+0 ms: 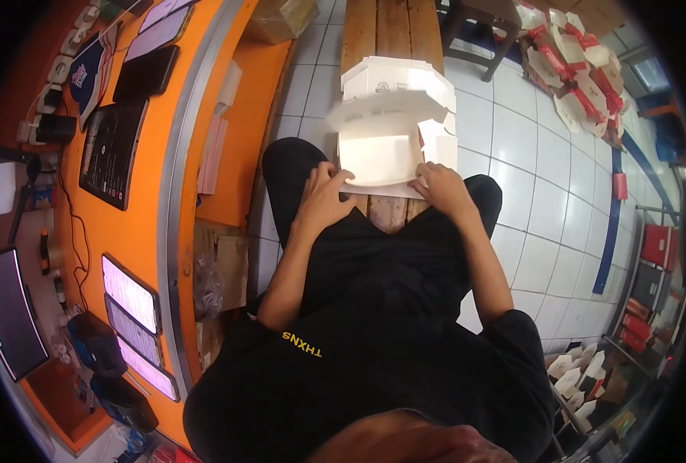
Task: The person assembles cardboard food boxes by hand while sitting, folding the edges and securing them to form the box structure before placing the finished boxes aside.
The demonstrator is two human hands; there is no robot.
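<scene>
A white cardboard food box (380,158), partly folded up with its lid flap raised at the far side, sits between my knees on a wooden bench. Beneath and behind it lie flat box blanks (397,73). At the box's near left corner, my left hand (327,197) is closed with its fingertips on the cardboard edge. My right hand (444,189) pinches the near right corner. The raised flap is slightly blurred, and the thumbs partly cover the front edge.
The wooden bench (392,35) runs away from me over a tiled floor. To my left stands an orange counter (138,231) with phones, a tablet (114,152) and a monitor (11,312). Folded red-and-white boxes (578,69) are piled at far right, beside a dark stool (483,23).
</scene>
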